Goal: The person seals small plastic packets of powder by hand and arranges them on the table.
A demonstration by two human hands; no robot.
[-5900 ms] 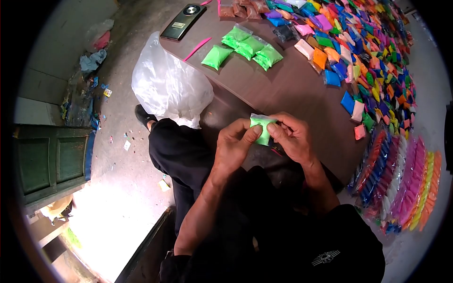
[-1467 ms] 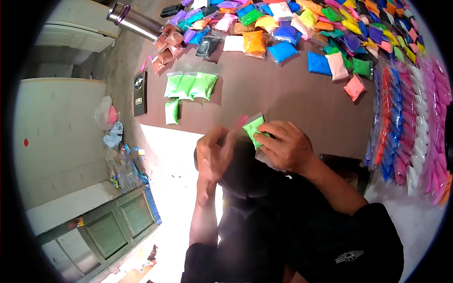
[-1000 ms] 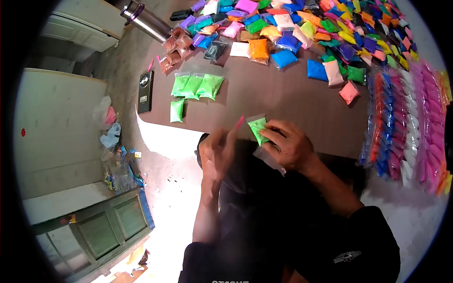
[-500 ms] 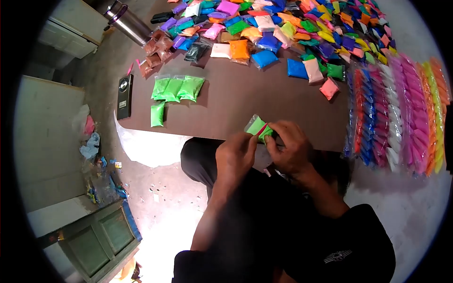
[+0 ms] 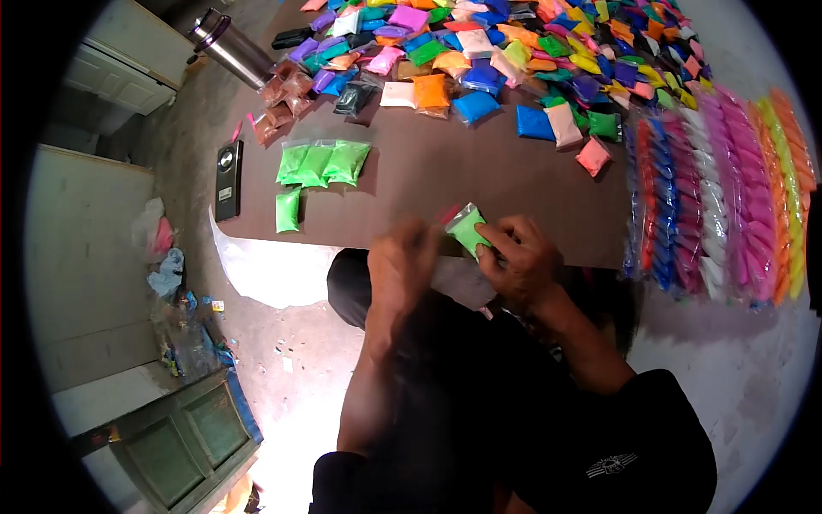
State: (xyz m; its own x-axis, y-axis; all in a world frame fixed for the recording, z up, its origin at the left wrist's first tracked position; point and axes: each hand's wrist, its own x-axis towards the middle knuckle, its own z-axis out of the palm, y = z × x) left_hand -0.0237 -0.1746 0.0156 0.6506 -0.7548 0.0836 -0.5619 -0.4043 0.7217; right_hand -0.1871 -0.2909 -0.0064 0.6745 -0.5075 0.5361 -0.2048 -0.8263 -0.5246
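My right hand [image 5: 521, 257] pinches a small clear bag of light green material [image 5: 467, 230] at the near edge of the brown table [image 5: 402, 193]. Left of it my left hand [image 5: 401, 261] is closed and blurred by motion, round a thin pink strip [image 5: 449, 214] whose tip shows beside the bag. Three green bags [image 5: 315, 161] overlap on the table's left part, with one more green bag [image 5: 288, 211] just below them. A translucent sheet of plastic hangs under the held bag.
Many coloured bags [image 5: 479, 77] cover the far side. Strips of twisted coloured packets [image 5: 706, 197] lie at the right. A black phone [image 5: 228, 180], brown bags [image 5: 278, 92] and a steel flask [image 5: 231, 50] are at the left. White plastic [image 5: 278, 270] hangs below the table's left corner.
Half a second ago both hands met at the green bag, with the pink strip across it. Now my left hand has drawn away leftward with the strip, while my right hand keeps the bag.
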